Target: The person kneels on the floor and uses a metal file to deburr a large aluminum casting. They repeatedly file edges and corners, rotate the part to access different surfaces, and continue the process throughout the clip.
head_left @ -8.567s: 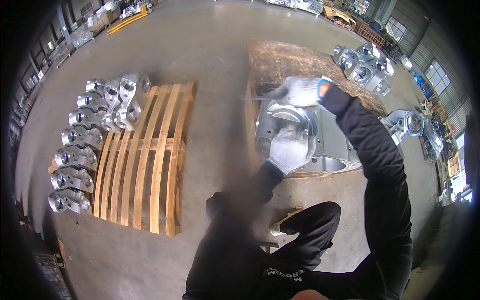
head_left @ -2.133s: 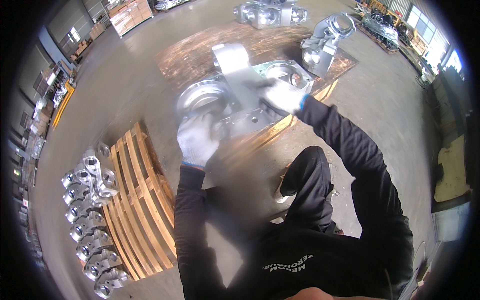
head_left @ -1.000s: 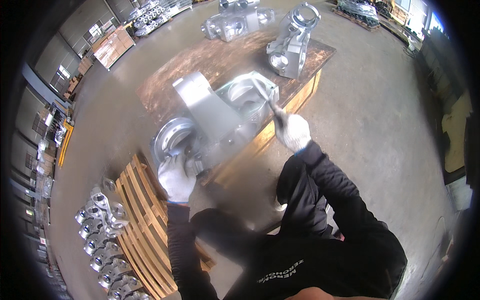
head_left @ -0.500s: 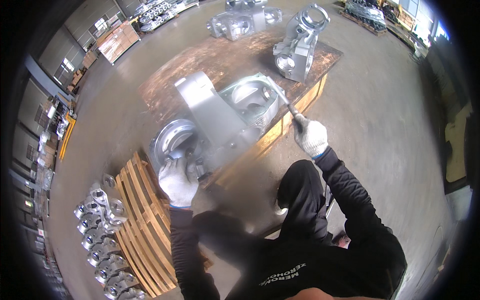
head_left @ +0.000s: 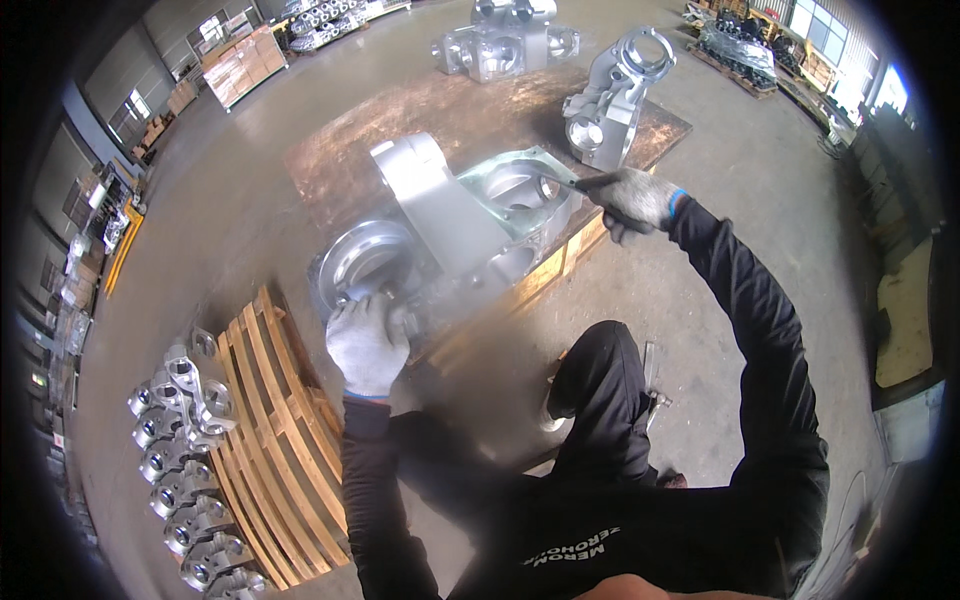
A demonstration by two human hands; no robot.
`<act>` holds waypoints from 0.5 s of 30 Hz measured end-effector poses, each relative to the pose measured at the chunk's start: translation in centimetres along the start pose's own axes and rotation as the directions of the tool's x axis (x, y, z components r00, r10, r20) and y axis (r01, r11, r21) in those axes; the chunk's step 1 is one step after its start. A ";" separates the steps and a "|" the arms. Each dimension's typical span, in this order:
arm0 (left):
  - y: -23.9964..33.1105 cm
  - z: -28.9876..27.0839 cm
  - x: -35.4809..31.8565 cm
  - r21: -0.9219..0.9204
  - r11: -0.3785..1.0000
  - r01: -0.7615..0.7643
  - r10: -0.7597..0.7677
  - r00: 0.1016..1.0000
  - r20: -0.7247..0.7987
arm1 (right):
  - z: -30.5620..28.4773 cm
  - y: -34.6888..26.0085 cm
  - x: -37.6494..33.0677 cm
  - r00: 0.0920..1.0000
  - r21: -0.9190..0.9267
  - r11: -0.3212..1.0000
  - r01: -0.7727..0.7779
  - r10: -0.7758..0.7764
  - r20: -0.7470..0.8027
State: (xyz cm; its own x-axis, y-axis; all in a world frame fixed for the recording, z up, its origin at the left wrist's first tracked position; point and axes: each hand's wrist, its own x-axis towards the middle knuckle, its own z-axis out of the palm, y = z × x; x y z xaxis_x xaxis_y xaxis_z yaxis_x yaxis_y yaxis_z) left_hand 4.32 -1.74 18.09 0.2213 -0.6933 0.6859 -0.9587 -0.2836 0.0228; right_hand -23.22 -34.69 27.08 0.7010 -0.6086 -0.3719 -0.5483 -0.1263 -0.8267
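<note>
A large cast-metal housing (head_left: 450, 225) lies on its side at the near edge of a rusty steel worktop (head_left: 400, 130), propped on wooden blocks (head_left: 560, 262). Its round flange (head_left: 362, 268) is steadied by the gloved left hand (head_left: 366, 345), whose fingers are laid flat over the rim rather than closed around it. A slim file-like hand tool (head_left: 562, 182) is gripped in the closed fingers of the gloved right hand (head_left: 635, 200), and its tip is set at the edge of the machined opening (head_left: 510, 185) on the upper face.

The work is judged to be in mid-course: the opening's rim is being dressed, and the faces already look bright and clean, though how much of the edge is finished cannot be told. A second, upright casting (head_left: 612, 100) is seen farther back on the worktop, and a third (head_left: 505, 45) beyond it on the floor. Small finished castings (head_left: 185, 440) are stacked in a row beside a slatted wooden pallet (head_left: 275, 440) to the left, most of which is bare.
</note>
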 end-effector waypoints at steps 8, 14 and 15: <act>0.0 0.1 0.0 -0.044 0.999 0.028 -0.028 1.000 -0.010 | 3.2 -1.1 5.3 0.780 -0.178 0.761 0.624 -0.619 0.090; 0.0 0.0 0.2 -0.037 0.999 0.008 -0.009 0.999 -0.033 | 8.0 -5.1 3.6 0.872 -0.225 0.843 0.489 -0.462 0.163; 0.1 -0.1 0.2 -0.048 0.999 -0.002 0.001 1.000 -0.023 | 7.4 -4.9 3.4 0.840 -0.309 0.782 0.541 -0.490 0.233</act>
State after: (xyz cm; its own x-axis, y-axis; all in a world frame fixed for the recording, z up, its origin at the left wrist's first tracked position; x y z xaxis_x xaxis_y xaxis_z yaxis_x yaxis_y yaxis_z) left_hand 4.29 -1.81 18.28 0.2166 -0.6782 0.7022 -0.9665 -0.2505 0.0563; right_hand -14.78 -30.37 26.73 0.9637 -0.2670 -0.0059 -0.1901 -0.6703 -0.7173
